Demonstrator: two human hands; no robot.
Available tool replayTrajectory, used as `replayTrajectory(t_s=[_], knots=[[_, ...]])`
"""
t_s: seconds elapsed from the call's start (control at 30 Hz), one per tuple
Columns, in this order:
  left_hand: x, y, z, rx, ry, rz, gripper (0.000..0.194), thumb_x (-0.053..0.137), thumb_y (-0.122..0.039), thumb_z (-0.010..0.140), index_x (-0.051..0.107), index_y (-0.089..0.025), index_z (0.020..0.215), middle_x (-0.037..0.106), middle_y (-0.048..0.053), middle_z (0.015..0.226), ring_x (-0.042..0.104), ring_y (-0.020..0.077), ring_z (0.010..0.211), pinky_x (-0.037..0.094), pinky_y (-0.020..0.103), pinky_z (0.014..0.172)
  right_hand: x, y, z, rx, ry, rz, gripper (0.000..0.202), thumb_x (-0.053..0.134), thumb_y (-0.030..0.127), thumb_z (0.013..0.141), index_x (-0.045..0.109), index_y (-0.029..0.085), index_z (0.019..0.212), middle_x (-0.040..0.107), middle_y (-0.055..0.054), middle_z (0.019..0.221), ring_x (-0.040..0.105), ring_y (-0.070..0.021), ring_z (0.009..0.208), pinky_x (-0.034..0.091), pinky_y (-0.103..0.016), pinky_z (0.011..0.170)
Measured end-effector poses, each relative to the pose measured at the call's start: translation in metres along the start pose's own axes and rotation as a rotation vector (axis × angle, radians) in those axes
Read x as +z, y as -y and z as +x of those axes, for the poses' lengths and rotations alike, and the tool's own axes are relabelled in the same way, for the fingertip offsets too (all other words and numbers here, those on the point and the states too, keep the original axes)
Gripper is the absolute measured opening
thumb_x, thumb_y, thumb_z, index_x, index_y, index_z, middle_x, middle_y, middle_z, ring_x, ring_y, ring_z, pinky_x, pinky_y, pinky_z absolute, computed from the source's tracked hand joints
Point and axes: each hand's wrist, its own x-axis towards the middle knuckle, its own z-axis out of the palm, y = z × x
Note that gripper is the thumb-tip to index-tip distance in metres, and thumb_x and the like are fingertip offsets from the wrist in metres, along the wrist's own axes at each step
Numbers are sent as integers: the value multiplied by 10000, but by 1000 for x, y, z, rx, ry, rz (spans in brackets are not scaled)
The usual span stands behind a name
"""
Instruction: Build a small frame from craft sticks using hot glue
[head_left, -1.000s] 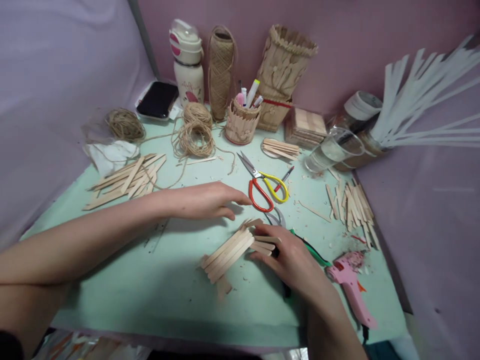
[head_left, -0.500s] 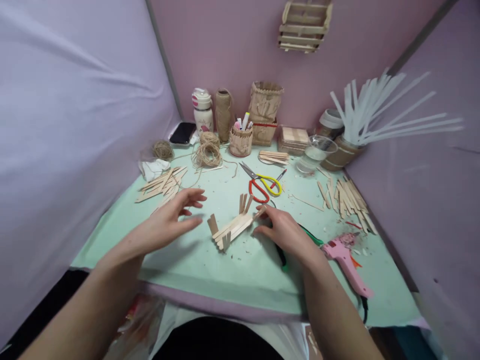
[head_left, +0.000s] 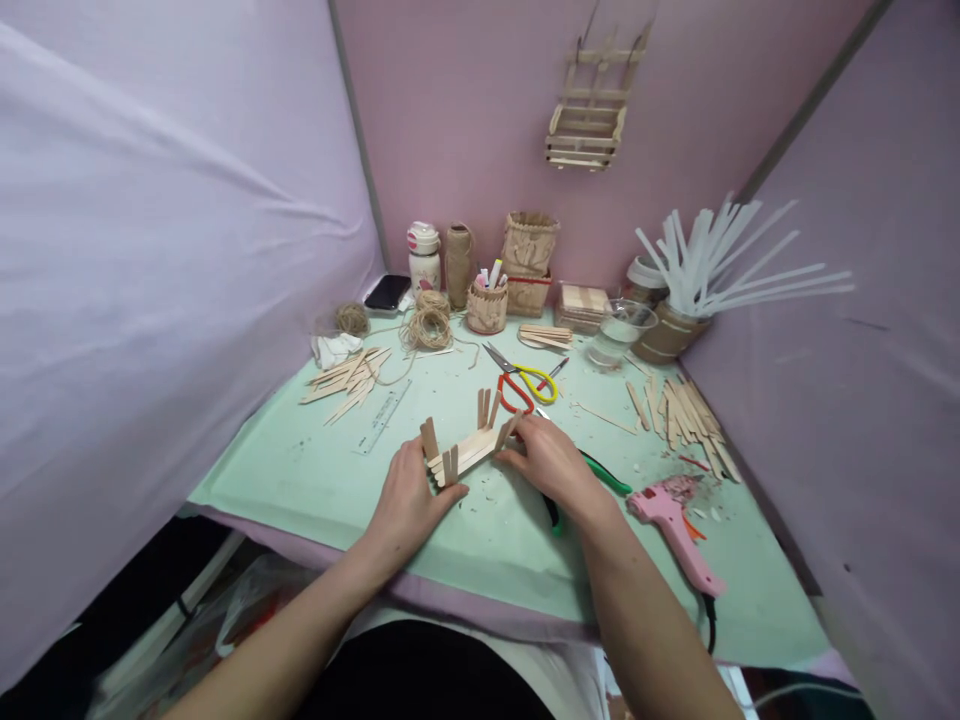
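A small craft-stick frame (head_left: 470, 452) rests at the middle of the green-covered table, with short sticks standing up at its corners. My left hand (head_left: 412, 495) grips its left end, thumb in front and fingers behind. At the right end, my right hand (head_left: 541, 455) pinches the frame near a corner stick. Scissors (head_left: 517, 380) with red and yellow handles lie just behind the frame. Green-handled pliers (head_left: 606, 472) are partly hidden under my right hand and forearm.
A pink glue gun (head_left: 679, 535) lies at the right, before a pile of sticks (head_left: 694, 420). More sticks (head_left: 352, 380) and a clear ruler (head_left: 384, 415) are at the left. Behind stand twine (head_left: 429, 328), a pen holder (head_left: 487, 307) and a plastic cup (head_left: 619, 332).
My left hand has moved right and closed on the frame's left end. My right hand stays at the right end. The camera view has shifted, bringing the ruler into sight.
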Motion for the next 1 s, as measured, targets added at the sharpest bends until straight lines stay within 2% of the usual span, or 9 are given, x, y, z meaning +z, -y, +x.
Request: replayTrajectory(t_s=[0.1, 0.23, 0.47, 0.63, 0.77, 1.0], knots=[[2, 1, 2, 30, 22, -5, 461, 720, -332, 758, 491, -187, 1130, 582, 102, 1079, 575, 319, 1076, 476, 465, 931, 1, 8, -1, -10, 15, -68, 242, 681, 348, 855, 666, 157, 1004, 687, -121, 1012, 607, -255, 1008, 411, -317, 826], [0, 1, 4, -29, 70, -49, 371, 703, -330, 776, 514, -177, 1056, 589, 83, 1017, 595, 280, 972, 495, 417, 846, 1, 13, 0, -10, 31, -116, 229, 650, 385, 882, 669, 161, 926, 700, -125, 975, 621, -264, 986, 417, -325, 803], [-10, 0, 21, -35, 145, -56, 353, 717, -361, 747, 506, -188, 970, 586, 49, 939, 588, 242, 867, 473, 358, 761, 0, 12, -1, -5, 21, -104, 203, 614, 344, 905, 678, 151, 920, 713, -132, 981, 643, -263, 954, 414, -317, 761], [-14, 4, 34, -3, 207, -77, 416, 718, -347, 733, 516, -174, 1053, 590, 49, 945, 569, 230, 858, 461, 353, 764, 1, 8, -1, 12, 28, -47, 122, 637, 257, 871, 679, 169, 943, 731, -98, 973, 664, -238, 915, 417, -283, 709], [-18, 2, 41, 31, 220, -84, 413, 708, -345, 736, 528, -183, 1070, 596, 47, 936, 556, 220, 836, 459, 342, 749, -2, 6, -2, 24, 23, -6, 155, 572, 200, 903, 686, 194, 1009, 738, -92, 1047, 672, -234, 973, 424, -276, 748], [-20, 2, 71, 143, 279, -68, 386, 715, -362, 722, 544, -189, 1022, 610, 40, 927, 540, 205, 815, 435, 318, 720, -3, 3, -1, 100, 1, -6, 196, 508, 224, 941, 691, 172, 990, 741, -128, 1039, 684, -257, 940, 419, -294, 733]])
